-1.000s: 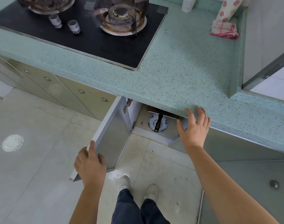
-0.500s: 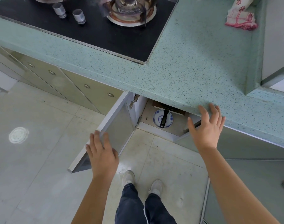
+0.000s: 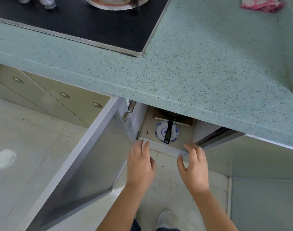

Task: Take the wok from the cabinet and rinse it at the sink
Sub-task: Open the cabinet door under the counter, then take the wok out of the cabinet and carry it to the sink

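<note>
The cabinet (image 3: 169,145) under the counter stands open, its left door (image 3: 85,157) swung out wide. Inside, a dark wok (image 3: 171,115) sits mostly hidden under the counter edge; its black handle (image 3: 168,131) sticks out over a blue-and-white plate (image 3: 159,130). My left hand (image 3: 140,165) and my right hand (image 3: 195,170) hover side by side in front of the cabinet's bottom edge, fingers spread, holding nothing. The sink is out of view.
The green speckled countertop (image 3: 192,64) overhangs the cabinet. A black gas hob (image 3: 75,22) lies at top left, a pink cloth (image 3: 262,4) at top right. The right cabinet door (image 3: 219,137) is partly open. My shoe (image 3: 165,219) stands on the tiled floor.
My left hand let go of the left door and moved right. My right hand came down off the counter edge. Both now sit before the opening, and the view has moved closer.
</note>
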Demonstrator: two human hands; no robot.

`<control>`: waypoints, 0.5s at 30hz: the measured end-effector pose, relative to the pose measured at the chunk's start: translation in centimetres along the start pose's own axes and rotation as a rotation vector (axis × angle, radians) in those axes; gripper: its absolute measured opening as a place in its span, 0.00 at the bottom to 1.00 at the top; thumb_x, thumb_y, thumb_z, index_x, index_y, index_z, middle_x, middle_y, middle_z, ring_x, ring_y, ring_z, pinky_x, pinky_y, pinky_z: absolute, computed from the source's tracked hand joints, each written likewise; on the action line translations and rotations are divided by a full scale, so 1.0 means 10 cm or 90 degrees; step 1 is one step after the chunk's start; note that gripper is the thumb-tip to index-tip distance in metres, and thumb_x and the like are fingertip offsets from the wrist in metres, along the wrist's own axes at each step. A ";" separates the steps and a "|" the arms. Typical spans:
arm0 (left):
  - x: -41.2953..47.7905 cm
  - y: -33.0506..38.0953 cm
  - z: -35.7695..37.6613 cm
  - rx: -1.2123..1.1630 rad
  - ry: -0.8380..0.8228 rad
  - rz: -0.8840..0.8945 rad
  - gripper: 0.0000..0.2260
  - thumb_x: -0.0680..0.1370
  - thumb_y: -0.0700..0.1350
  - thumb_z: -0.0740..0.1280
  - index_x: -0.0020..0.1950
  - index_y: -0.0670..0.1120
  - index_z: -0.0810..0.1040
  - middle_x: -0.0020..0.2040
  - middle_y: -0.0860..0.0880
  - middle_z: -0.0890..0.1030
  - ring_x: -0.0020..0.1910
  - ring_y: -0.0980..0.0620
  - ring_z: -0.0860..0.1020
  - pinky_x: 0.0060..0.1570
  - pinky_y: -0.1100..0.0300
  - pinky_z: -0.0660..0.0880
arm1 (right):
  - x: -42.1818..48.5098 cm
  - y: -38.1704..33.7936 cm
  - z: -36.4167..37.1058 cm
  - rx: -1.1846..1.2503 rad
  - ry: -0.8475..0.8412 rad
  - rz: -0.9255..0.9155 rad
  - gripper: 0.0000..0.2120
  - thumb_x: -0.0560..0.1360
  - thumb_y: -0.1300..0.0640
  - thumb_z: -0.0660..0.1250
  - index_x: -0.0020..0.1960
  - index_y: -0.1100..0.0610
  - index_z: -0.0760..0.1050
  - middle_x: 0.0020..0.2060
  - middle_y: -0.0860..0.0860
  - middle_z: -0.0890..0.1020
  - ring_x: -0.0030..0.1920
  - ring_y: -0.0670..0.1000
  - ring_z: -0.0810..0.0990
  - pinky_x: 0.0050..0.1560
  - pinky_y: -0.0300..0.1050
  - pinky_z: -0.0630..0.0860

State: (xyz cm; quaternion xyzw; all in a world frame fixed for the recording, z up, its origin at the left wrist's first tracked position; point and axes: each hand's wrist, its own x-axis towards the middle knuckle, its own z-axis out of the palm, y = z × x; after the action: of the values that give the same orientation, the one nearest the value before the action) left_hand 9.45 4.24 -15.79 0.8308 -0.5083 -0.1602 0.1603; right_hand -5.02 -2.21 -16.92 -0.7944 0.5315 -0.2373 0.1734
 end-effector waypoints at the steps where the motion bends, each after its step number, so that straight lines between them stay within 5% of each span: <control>1: 0.08 -0.05 0.16 0.015 0.005 0.030 0.22 0.68 0.35 0.70 0.62 0.36 0.74 0.61 0.36 0.77 0.60 0.37 0.75 0.58 0.42 0.75 | 0.03 0.10 0.15 -0.002 -0.021 0.015 0.16 0.67 0.66 0.71 0.54 0.66 0.76 0.48 0.61 0.80 0.49 0.63 0.79 0.50 0.55 0.77; 4: 0.32 -0.21 0.62 0.043 0.017 0.080 0.21 0.65 0.35 0.72 0.58 0.38 0.77 0.57 0.39 0.80 0.57 0.39 0.78 0.56 0.44 0.76 | 0.15 0.37 0.58 -0.020 -0.062 0.034 0.16 0.68 0.64 0.71 0.55 0.64 0.77 0.48 0.59 0.81 0.49 0.62 0.79 0.49 0.55 0.78; 8: 0.63 -0.41 1.16 0.013 0.007 0.056 0.21 0.74 0.39 0.63 0.68 0.42 0.69 0.67 0.44 0.73 0.66 0.45 0.69 0.66 0.51 0.66 | 0.32 0.69 1.11 -0.022 -0.072 0.067 0.16 0.70 0.61 0.69 0.57 0.62 0.76 0.51 0.58 0.81 0.53 0.59 0.78 0.50 0.52 0.77; 15: 1.33 -0.64 1.98 0.002 0.014 0.060 0.21 0.76 0.44 0.60 0.69 0.44 0.65 0.66 0.46 0.71 0.63 0.45 0.70 0.61 0.53 0.67 | 0.70 1.30 2.13 0.027 -0.078 0.193 0.17 0.74 0.54 0.65 0.61 0.58 0.73 0.58 0.56 0.78 0.55 0.56 0.78 0.51 0.49 0.77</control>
State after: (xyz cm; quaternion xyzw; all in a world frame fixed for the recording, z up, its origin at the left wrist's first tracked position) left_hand 11.80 -6.98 -37.69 0.8077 -0.5457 -0.1423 0.1720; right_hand -0.75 -13.07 -40.06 -0.7143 0.6284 -0.1710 0.2562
